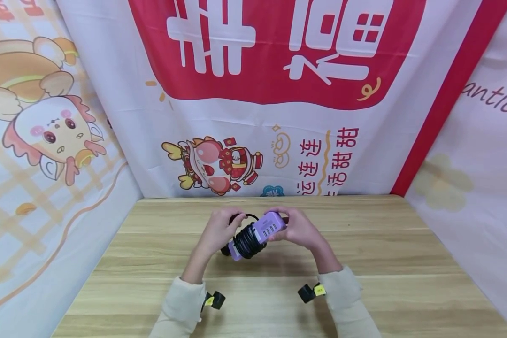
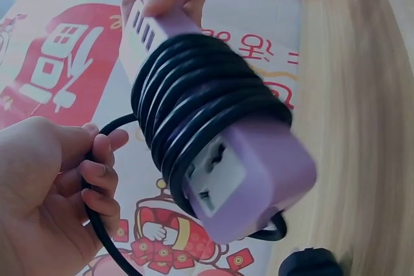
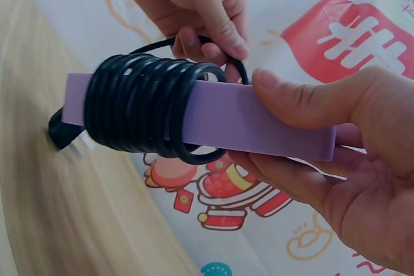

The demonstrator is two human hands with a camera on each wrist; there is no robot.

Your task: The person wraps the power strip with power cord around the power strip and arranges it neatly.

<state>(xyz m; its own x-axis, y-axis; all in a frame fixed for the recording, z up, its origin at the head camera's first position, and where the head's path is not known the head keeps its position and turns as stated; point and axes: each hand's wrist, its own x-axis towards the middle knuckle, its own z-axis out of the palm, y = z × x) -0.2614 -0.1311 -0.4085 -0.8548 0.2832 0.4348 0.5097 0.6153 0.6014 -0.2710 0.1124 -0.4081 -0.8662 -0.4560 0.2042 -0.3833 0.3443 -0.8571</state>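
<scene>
A purple power strip (image 1: 270,226) is held tilted above the table, its USB slots facing up in the head view. Several turns of black cable (image 3: 139,105) are wound around its middle. My right hand (image 1: 301,228) grips one end, thumb on one side and fingers on the other. With thumb and curled fingers my left hand (image 2: 65,185) holds a loose length of the cable, beside the coil. White socket faces (image 2: 217,176) show at the far end of the strip. A black plug (image 3: 63,130) hangs near that end, partly hidden.
The wooden table (image 1: 253,300) lies beneath both hands. A printed cloth (image 1: 253,117) stands at its back edge, with further printed cloths at the left and right sides. Black wrist cameras (image 1: 307,293) sit at both sleeves.
</scene>
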